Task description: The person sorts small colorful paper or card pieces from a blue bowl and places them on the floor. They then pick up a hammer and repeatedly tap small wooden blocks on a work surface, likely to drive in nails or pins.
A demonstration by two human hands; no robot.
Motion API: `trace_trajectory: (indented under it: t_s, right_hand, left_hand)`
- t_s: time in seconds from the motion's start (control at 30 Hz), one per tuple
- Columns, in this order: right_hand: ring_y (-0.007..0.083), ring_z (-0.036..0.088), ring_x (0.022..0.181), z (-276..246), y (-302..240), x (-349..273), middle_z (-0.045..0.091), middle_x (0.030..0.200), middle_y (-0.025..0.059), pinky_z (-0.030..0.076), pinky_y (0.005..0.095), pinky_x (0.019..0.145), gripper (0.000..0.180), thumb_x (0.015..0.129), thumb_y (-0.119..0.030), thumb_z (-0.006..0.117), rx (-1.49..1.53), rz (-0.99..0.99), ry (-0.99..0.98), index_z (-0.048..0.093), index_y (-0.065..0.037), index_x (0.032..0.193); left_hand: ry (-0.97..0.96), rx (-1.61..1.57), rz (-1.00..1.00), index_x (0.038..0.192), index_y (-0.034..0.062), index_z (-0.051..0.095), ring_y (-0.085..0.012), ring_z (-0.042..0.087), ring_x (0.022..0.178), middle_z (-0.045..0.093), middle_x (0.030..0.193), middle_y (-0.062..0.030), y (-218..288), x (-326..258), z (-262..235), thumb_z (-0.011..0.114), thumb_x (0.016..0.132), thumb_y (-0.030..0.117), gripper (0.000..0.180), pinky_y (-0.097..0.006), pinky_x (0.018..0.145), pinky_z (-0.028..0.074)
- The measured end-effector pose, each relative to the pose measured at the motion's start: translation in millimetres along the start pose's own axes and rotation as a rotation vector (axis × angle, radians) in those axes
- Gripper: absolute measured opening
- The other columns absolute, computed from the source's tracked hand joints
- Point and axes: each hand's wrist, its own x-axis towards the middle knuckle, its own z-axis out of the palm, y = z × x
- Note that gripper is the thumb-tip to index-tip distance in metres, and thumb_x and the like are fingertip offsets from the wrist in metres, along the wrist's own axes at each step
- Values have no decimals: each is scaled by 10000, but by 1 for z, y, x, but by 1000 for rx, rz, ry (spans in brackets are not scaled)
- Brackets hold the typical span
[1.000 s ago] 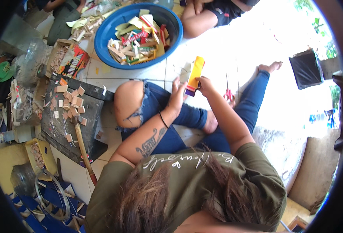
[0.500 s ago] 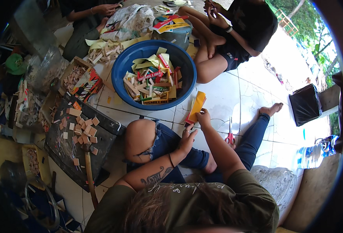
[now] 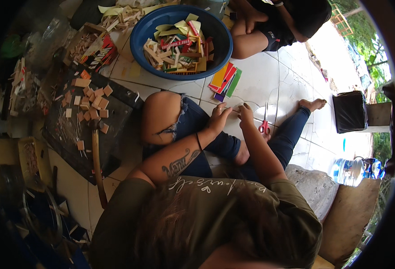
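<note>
My left hand (image 3: 218, 119) hovers over my bent leg, its fingers stretched and apart, with nothing visible in it. Close to its right, my right hand (image 3: 246, 114) is raised with its fingers loosely spread, and I see nothing held there. Just beyond both hands, a fanned stack of coloured card strips (image 3: 225, 81), yellow, red, green and purple, lies on the white tiles, touched by neither hand. Red-handled scissors (image 3: 264, 127) rest on the floor to the right of my right hand.
A blue tub (image 3: 137, 56) full of wooden sticks and card strips stands ahead. To the left, a dark board (image 3: 63, 119) carries small wooden blocks (image 3: 94, 103) and a wooden-handled tool (image 3: 98, 168). Another person (image 3: 251, 42) sits at the far right, near a black-covered box (image 3: 349, 112).
The card strips, held in my hands before, now lie fanned on the floor near the tub. Both hands have let go and are apart from them. The view has tilted lower.
</note>
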Motion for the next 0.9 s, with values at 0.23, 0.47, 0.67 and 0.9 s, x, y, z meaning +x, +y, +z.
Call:
trace_trajectory:
  t_s: [0.23, 0.47, 0.67, 0.9]
  right_hand:
    - [175, 597, 884, -68, 60, -42, 594, 1050, 94, 474, 276, 724, 418, 869, -131, 497, -93, -232, -172, 479, -19, 1272]
    - [254, 606, 872, -63, 66, -53, 590, 1050, 143, 491, 346, 749, 315, 830, -87, 575, -719, -738, -274, 581, -39, 1141]
    - [225, 606, 820, -58, 58, -39, 554, 1109, 142, 485, 321, 701, 323, 858, -148, 572, -530, -595, -279, 568, -23, 1155]
    - [175, 575, 749, -54, 45, -51, 548, 1088, 115, 457, 289, 651, 301, 857, -96, 568, -449, -816, -244, 565, -16, 1148]
  left_hand:
    - [-104, 126, 238, 1264, 47, 440, -179, 570, 978, 576, 1120, -97, 24, -34, -1, 506, 924, 290, 423, -299, 858, 443]
    - [110, 785, 939, 1128, 56, 553, -292, 502, 1110, 561, 1108, -104, 24, -181, -52, 582, 823, 105, 310, -386, 940, 398]
    - [702, 1090, 533, 1125, 59, 545, -318, 456, 1138, 527, 1136, -128, -45, -349, -124, 556, 795, 85, 331, -434, 981, 335]
    - [1492, 855, 413, 1189, 22, 482, -361, 487, 1060, 523, 1143, -176, -94, -383, -198, 585, 800, 94, 409, -425, 918, 381]
